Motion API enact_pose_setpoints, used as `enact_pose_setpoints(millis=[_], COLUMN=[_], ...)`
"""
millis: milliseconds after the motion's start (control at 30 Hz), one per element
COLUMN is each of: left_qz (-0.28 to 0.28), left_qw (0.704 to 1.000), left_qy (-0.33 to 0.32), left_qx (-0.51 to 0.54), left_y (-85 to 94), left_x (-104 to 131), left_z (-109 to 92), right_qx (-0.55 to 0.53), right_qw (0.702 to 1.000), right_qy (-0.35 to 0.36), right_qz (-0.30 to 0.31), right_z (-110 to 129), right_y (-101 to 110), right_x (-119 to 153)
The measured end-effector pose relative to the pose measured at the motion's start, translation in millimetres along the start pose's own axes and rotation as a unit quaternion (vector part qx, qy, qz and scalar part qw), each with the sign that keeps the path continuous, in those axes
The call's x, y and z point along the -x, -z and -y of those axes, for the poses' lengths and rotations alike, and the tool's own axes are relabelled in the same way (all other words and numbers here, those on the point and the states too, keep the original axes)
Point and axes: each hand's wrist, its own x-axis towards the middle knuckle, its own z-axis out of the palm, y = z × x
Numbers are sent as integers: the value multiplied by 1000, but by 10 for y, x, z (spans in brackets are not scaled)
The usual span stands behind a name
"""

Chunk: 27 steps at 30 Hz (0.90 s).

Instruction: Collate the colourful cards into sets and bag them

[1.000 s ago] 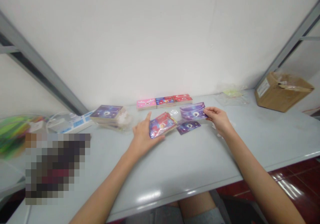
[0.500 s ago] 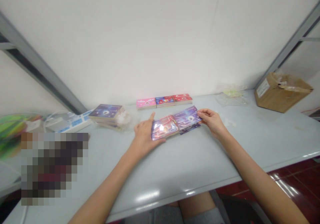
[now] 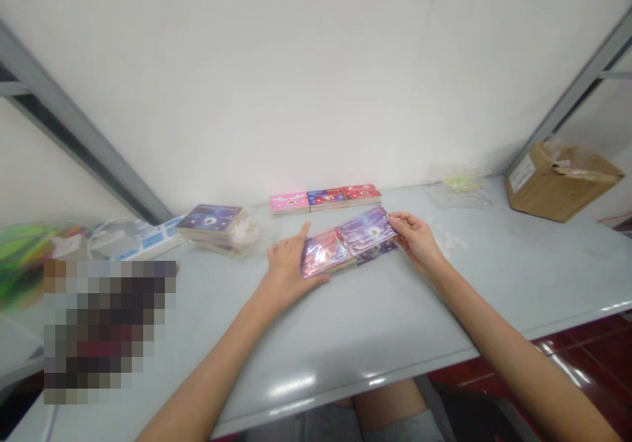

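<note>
My left hand [image 3: 288,264] braces the left end of a bundle of red printed cards [image 3: 326,252], its thumb along the near edge and forefinger at the far edge. The top of the bundle shines like clear plastic. With thumb and fingertips, my right hand [image 3: 413,239] pinches the right end of a purple printed card [image 3: 368,230], lifted a little at that end. Under it lies another dark blue card [image 3: 378,252]. Where the purple card meets the red bundle, a thin band seems to cross; its exact hold cannot be made out.
Against the wall lies a row of pink, blue and red card bundles [image 3: 324,198]. A stack of blue cards [image 3: 210,223] in plastic stands left, by a power strip [image 3: 151,239]. Right are a clear plastic bag [image 3: 461,190] and an open cardboard box [image 3: 553,185]. A blurred patch covers the left front.
The purple card's right end has tilted up slightly, and more of the dark blue card beneath shows. Both hands keep nearly the same place and grip.
</note>
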Motion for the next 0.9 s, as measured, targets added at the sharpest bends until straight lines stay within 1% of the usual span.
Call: enact_pose_setpoints(millis=[133, 233, 433, 600, 667, 833, 900], left_qz=[-1, 0, 0, 6, 6, -6, -12], left_qw=[1000, 1000, 1000, 1000, 1000, 1000, 1000], left_qy=[-12, -6, -14, -10, -6, 11, 19], left_qx=[3, 2, 3, -5, -3, -8, -11], left_y=[-4, -9, -17, -10, -9, 3, 12], left_x=[6, 11, 19, 21, 18, 3, -2], left_z=[-2, 2, 0, -12, -15, -21, -26], right_qx=[-37, -54, -73, -64, -57, -34, -19], right_qw=[999, 998, 995, 996, 997, 999, 999], right_qy=[15, -2, -42, -25, -20, -32, -32], right_qz=[-15, -17, -53, -61, -50, 7, 15], right_z=[-8, -30, -78, -75, -76, -94, -91], right_y=[2, -8, -15, -12, -23, -49, -44], right_x=[-11, -13, -13, -11, -2, 21, 22])
